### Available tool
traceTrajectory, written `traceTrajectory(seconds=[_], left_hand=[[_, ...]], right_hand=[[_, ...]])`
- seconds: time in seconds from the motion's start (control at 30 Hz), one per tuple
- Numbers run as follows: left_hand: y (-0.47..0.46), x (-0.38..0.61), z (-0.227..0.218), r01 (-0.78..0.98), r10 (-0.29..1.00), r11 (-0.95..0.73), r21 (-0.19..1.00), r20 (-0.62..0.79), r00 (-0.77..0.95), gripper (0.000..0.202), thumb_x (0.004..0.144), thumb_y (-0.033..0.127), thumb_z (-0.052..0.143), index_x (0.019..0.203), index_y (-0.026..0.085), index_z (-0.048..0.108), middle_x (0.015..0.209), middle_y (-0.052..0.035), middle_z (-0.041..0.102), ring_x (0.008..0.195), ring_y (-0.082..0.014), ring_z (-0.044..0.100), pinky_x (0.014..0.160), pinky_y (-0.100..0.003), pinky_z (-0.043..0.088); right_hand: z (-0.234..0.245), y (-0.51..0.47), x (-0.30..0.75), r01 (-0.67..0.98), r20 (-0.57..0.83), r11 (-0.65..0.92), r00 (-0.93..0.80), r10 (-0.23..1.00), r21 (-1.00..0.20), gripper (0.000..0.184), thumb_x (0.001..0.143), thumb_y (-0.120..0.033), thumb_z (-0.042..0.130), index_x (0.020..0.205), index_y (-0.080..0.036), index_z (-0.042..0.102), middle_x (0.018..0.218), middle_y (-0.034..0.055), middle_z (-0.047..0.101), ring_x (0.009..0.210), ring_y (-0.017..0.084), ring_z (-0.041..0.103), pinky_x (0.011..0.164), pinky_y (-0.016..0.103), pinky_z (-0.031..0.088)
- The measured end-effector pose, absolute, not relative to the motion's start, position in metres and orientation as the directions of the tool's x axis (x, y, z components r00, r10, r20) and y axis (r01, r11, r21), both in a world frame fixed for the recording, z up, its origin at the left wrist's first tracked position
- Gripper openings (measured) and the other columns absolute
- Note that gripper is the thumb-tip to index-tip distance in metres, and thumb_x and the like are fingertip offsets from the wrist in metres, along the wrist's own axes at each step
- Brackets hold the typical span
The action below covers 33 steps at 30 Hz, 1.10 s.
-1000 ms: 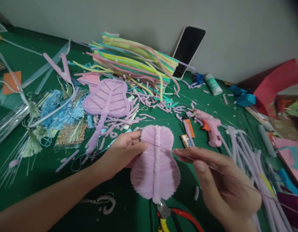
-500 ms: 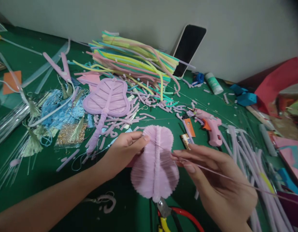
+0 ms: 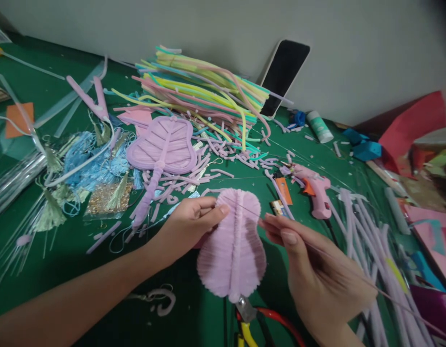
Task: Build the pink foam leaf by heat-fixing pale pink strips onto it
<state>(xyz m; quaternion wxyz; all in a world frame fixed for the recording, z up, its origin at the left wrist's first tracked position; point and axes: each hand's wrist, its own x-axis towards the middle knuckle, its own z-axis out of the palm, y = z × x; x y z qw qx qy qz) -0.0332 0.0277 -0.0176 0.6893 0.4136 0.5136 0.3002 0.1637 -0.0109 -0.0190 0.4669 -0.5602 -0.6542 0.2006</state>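
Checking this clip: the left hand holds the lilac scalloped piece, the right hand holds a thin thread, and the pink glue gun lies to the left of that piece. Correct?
Not quite: the pink glue gun lies to the right of the lilac scalloped piece, as the head view shows. The left hand does hold that piece, and the right hand the thin thread.

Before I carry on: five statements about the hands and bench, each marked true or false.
1. The left hand holds the pleated lilac piece. True.
2. The right hand holds scissors. False: it holds a thin strand.
3. The pink glue gun lies on the green table. True.
4. The phone has a dark screen. True.
5. The pliers are beside the phone. False: they are at the pleated lilac piece's near end.
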Motion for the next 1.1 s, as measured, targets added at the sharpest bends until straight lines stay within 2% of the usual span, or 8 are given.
traceTrajectory(seconds=[0.1, 0.3, 0.47, 0.67, 0.87, 1.1], left_hand=[[0.028, -0.033, -0.018, 0.017, 0.843, 0.471, 0.882, -0.455, 0.286, 0.038, 0.083, 0.046, 0.055, 0.062, 0.020, 0.038, 0.054, 0.0085, 0.026, 0.046, -0.0060, 0.022, 0.036, -0.014, 0.023], [0.029, -0.032, -0.018, 0.025, 0.846, 0.465, 0.885, -0.452, 0.282, 0.037, 0.083, 0.046, 0.055, 0.062, 0.020, 0.038, 0.054, 0.0085, 0.027, 0.046, -0.0059, 0.023, 0.035, -0.014, 0.023], [0.029, -0.033, -0.017, 0.042, 0.842, 0.467, 0.883, -0.458, 0.284, 0.037, 0.083, 0.046, 0.054, 0.062, 0.020, 0.038, 0.054, 0.0085, 0.027, 0.045, -0.0060, 0.023, 0.036, -0.015, 0.023], [0.029, -0.032, -0.016, 0.051, 0.847, 0.458, 0.887, -0.453, 0.277, 0.038, 0.083, 0.047, 0.054, 0.062, 0.020, 0.038, 0.054, 0.0083, 0.027, 0.046, -0.0065, 0.024, 0.037, -0.016, 0.023], [0.029, -0.030, -0.017, -0.025, 0.873, 0.441, 0.897, -0.422, 0.246, 0.041, 0.087, 0.048, 0.046, 0.060, 0.019, 0.035, 0.053, 0.0082, 0.027, 0.046, -0.0064, 0.021, 0.039, -0.016, 0.020], [0.029, -0.028, -0.016, -0.055, 0.852, 0.487, 0.872, -0.460, 0.250, 0.033, 0.084, 0.040, 0.054, 0.063, 0.020, 0.039, 0.051, 0.0097, 0.028, 0.043, -0.0056, 0.021, 0.035, -0.014, 0.019]], right_hand=[[-0.021, -0.011, 0.163, 0.497, 0.360, 0.278, 0.077, 0.930, -0.822, 0.028, 0.085, -0.014, 0.063, 0.108, -0.029, 0.068, 0.100, -0.0028, 0.074, 0.081, 0.014, 0.072, 0.072, 0.025, 0.062], [-0.018, -0.012, 0.164, 0.536, 0.366, 0.309, 0.000, 0.931, -0.786, 0.030, 0.085, -0.015, 0.063, 0.109, -0.031, 0.068, 0.099, -0.0054, 0.075, 0.081, 0.011, 0.072, 0.073, 0.021, 0.061], [-0.014, -0.012, 0.162, 0.607, 0.406, 0.365, -0.074, 0.911, -0.706, 0.027, 0.085, -0.015, 0.063, 0.108, -0.028, 0.068, 0.096, -0.0056, 0.075, 0.075, 0.008, 0.072, 0.072, 0.015, 0.058], [-0.013, -0.009, 0.160, 0.700, 0.450, 0.427, -0.167, 0.877, -0.572, 0.023, 0.085, -0.018, 0.063, 0.106, -0.027, 0.068, 0.095, -0.0035, 0.076, 0.073, 0.011, 0.073, 0.069, 0.018, 0.059], [-0.009, -0.004, 0.160, 0.768, 0.477, 0.421, -0.173, 0.862, -0.483, 0.022, 0.088, -0.022, 0.060, 0.108, -0.026, 0.066, 0.088, -0.0013, 0.076, 0.069, 0.014, 0.073, 0.064, 0.021, 0.059], [-0.001, 0.003, 0.158, 0.796, 0.493, 0.472, -0.259, 0.831, -0.378, 0.018, 0.089, -0.023, 0.058, 0.105, -0.023, 0.065, 0.086, -0.0004, 0.077, 0.072, 0.014, 0.073, 0.064, 0.017, 0.058]])
